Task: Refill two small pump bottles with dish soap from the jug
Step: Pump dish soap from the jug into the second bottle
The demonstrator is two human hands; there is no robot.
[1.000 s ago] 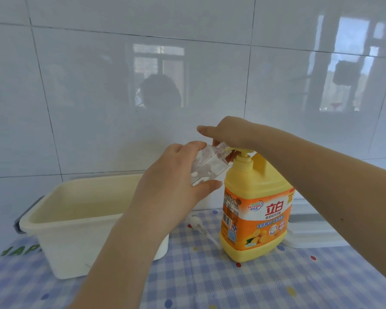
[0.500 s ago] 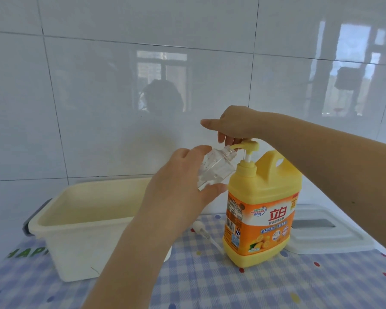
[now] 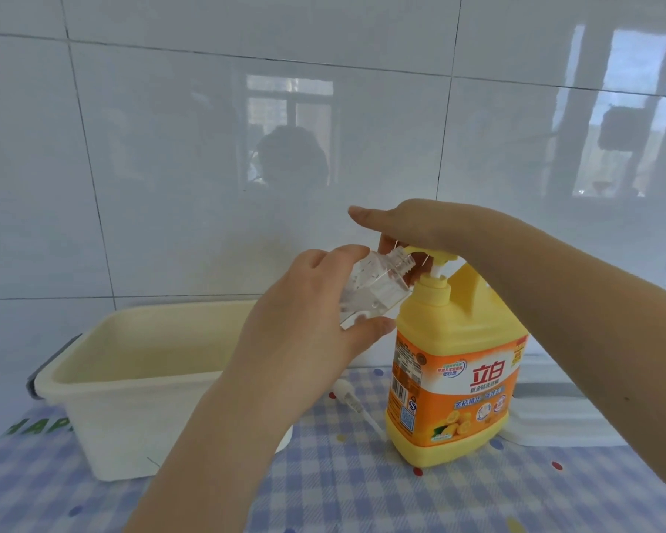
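Cream tub (image 3: pixel 139 382) left on checked cloth (image 3: pixel 362 494); white lid (image 3: pixel 566 425) right; tiled wall (image 3: pixel 170 148) behind.

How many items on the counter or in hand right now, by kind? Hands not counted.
Yellow soap jug: 1
Clear small bottle, uncapped, gripped by the left hand: 1
Loose white pump head lying on the cloth: 1
Cream plastic tub: 1
White lid behind the jug: 1
Total: 5

The right hand rests on the jug's pump.

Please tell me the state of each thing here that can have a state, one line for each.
Small bottle: uncapped, tilted, neck at the jug's spout.
Jug: upright, pump head up.
Loose pump: lying on the cloth.
Tub: open, looks empty.
Left hand: grips the bottle.
Right hand: flat on the pump head.
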